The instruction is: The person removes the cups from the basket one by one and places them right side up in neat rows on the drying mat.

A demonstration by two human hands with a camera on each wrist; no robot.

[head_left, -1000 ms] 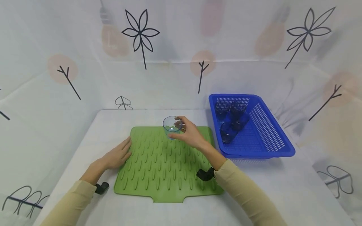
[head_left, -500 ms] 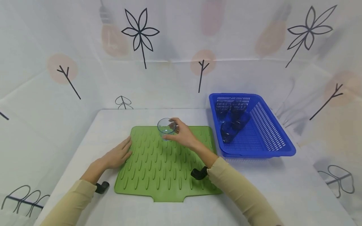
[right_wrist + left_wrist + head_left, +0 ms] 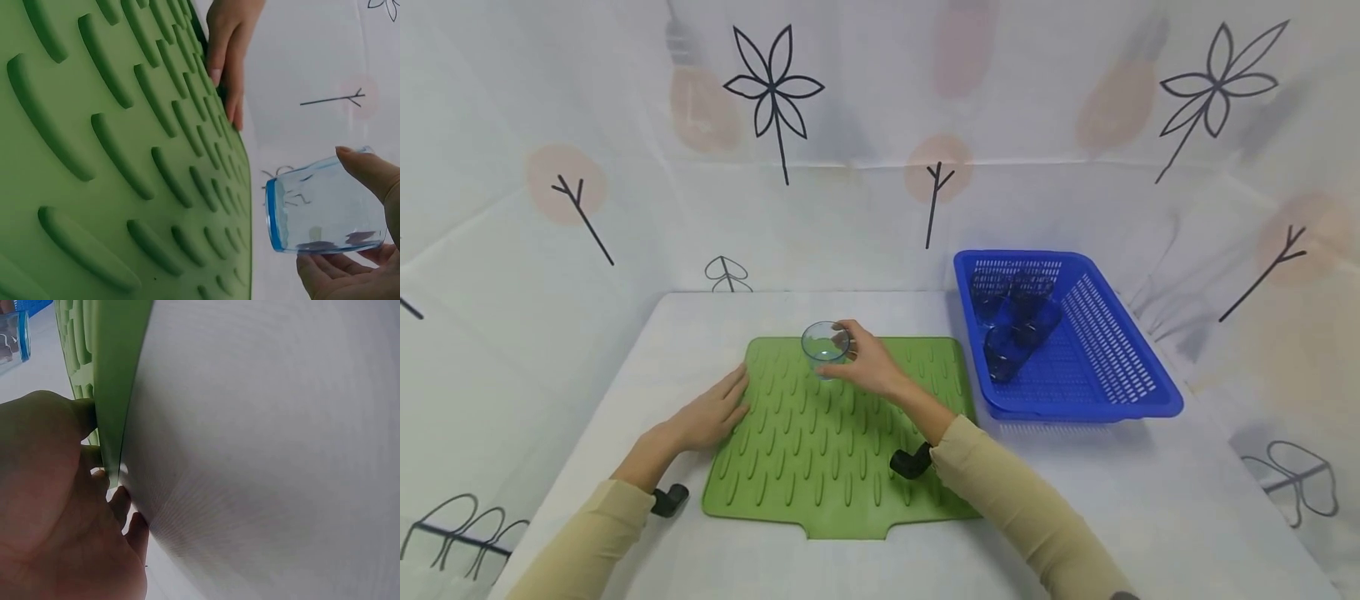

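My right hand [image 3: 871,365] holds a clear bluish drinking glass [image 3: 817,345] around its side, thumb on one side and fingers on the other. In the right wrist view the glass [image 3: 325,209] is upright, its thick blue base apart from the green ridged mat [image 3: 119,162]. From the head it appears over the back left part of the mat [image 3: 842,458]. My left hand [image 3: 706,415] rests at the mat's left edge. Its fingers [image 3: 119,503] lie against that edge in the left wrist view, fairly straight, without gripping it.
A blue plastic basket [image 3: 1090,379] stands to the right of the mat, with several dark-looking glasses [image 3: 1006,350] in its left part. A white cloth [image 3: 1075,500] covers the table and a patterned white sheet [image 3: 865,100] hangs behind and at the sides.
My right hand has carried the glass leftward and slightly nearer to me over the mat. The left hand, the mat and the basket have stayed in place.
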